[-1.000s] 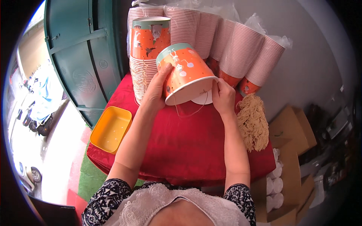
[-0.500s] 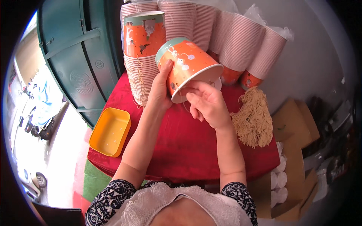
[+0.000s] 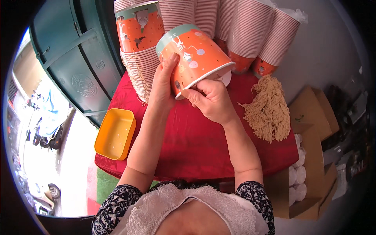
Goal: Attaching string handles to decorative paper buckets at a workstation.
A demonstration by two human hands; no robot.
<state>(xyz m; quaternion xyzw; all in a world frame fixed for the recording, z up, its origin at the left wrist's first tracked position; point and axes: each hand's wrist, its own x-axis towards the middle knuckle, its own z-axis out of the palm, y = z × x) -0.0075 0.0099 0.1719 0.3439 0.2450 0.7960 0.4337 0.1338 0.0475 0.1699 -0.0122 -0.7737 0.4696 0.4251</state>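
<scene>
Right hand (image 3: 213, 102) has shifted under the tilted paper cup (image 3: 194, 55), left hand (image 3: 163, 84) gripping its side.

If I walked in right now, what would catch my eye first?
The big orange paper cup, tilted on its side above the red table, with the left hand on its wall and the right hand at its rim. Behind it lean tall stacks of cups; a bundle of tan string lies at right.

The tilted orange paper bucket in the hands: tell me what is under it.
Under the tilted orange paper bucket, gripped by the left hand and right hand, lies the red tablecloth. A white round piece peeks out at its rim. The bucket's inside is hidden.
</scene>
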